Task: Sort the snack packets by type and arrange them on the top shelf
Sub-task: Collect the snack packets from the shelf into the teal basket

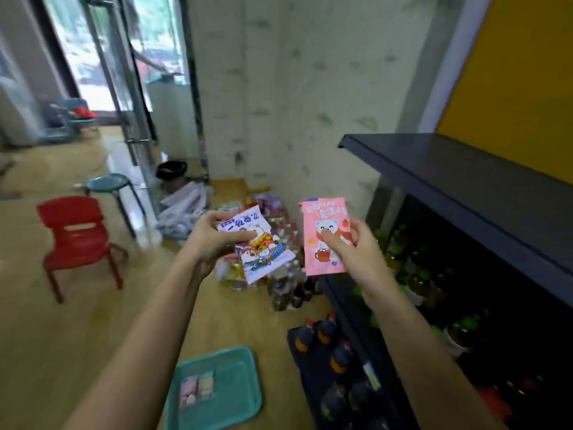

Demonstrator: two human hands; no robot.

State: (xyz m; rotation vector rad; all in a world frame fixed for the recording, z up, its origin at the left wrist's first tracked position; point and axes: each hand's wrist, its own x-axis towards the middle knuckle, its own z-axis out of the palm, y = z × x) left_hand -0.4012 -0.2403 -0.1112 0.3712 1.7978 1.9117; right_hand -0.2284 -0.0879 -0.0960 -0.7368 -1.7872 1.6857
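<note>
A white-and-purple cartoon-printed snack packet (257, 243) is pinched by the left hand (214, 235), and a pink bear-printed snack packet (325, 235) is clamped under the thumb of the right hand (353, 252). Both are held apart, in the air, beside the dark top shelf (459, 181). A teal plastic tray (235, 398) lies on the floor below.

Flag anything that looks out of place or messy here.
Goods lie on the floor: a loose heap of bottles and packets by the wall, and a teal tray holding two small packets. The purple packet in the left hand and the pink packet in the right hand look undamaged.
</note>
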